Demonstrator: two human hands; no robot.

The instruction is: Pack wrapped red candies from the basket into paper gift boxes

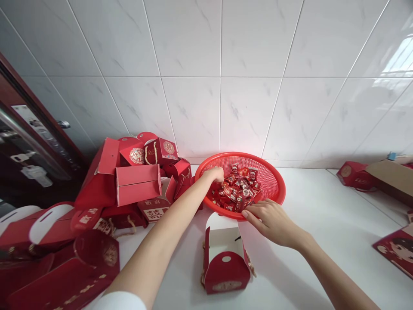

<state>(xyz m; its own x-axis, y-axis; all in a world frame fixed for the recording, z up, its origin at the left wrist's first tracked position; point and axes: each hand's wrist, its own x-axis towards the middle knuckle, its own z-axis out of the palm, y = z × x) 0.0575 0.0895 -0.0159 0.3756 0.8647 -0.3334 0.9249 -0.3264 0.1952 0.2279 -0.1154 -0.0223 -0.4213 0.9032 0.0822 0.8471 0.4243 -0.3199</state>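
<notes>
A red plastic basket [272,176] with perforated sides holds a heap of red-wrapped candies [237,189]. My left hand [215,175] reaches over its left side, fingers curled down at the edge of the heap; their tips, and anything in them, are hidden. At the front right of the basket, my right hand [271,220] grips the rim between thumb and fingers. Just in front of the basket stands a small red gift box [226,273] with rope handles, its top open and its white inside showing. A small dark mark or strip shows on its inner wall.
Red gift boxes [138,183] are piled at the left against the tiled wall [193,116]. More boxes [64,267] crowd the near left. At the right lie a red box [351,175], an open carton [392,178] and a printed red box [398,249]. A dark door [32,172] with keys borders the left.
</notes>
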